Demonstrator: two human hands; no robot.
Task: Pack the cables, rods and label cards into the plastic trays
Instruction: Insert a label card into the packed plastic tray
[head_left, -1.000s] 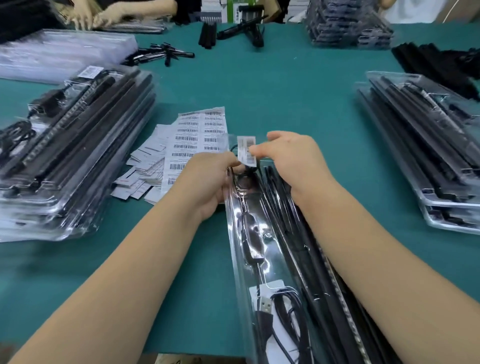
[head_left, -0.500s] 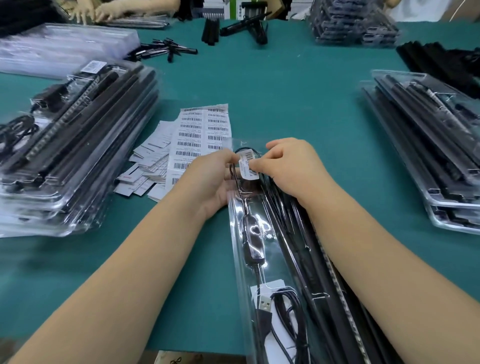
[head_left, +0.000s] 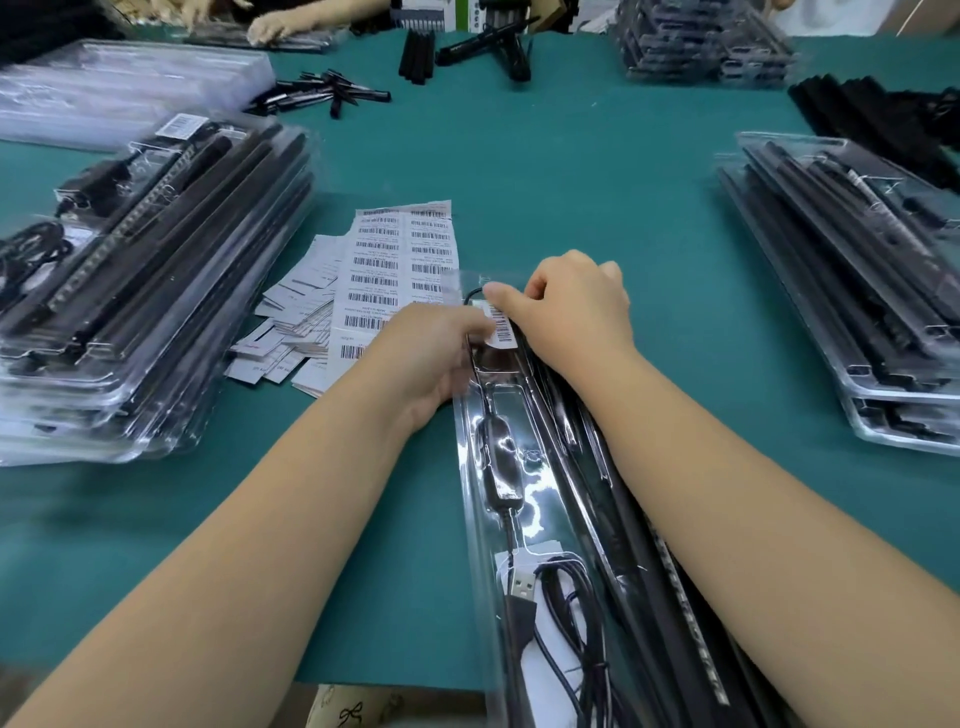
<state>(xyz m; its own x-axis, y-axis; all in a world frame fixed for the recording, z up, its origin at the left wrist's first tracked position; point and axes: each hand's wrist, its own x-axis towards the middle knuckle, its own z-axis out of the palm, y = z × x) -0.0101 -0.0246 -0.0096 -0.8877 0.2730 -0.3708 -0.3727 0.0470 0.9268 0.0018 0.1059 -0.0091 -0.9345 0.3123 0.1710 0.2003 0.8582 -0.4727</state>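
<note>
While both hands press a small white barcode label card (head_left: 500, 326) onto the long clear plastic tray (head_left: 545, 499) at the green bench's (head_left: 571, 171) near edge, right hand (head_left: 571, 306) fingers pinch it; left hand (head_left: 431, 353) fingers curl against it.

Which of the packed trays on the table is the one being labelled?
The single tray in the middle, under both hands; the left hand and right hand hold a barcode label at its far end. Others sit stacked aside.

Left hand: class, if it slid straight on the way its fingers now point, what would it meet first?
The left hand points right, toward the barcode label at the far end of the plastic tray. It would probably meet that label, which it already seems to touch, then the right hand on it.
</note>
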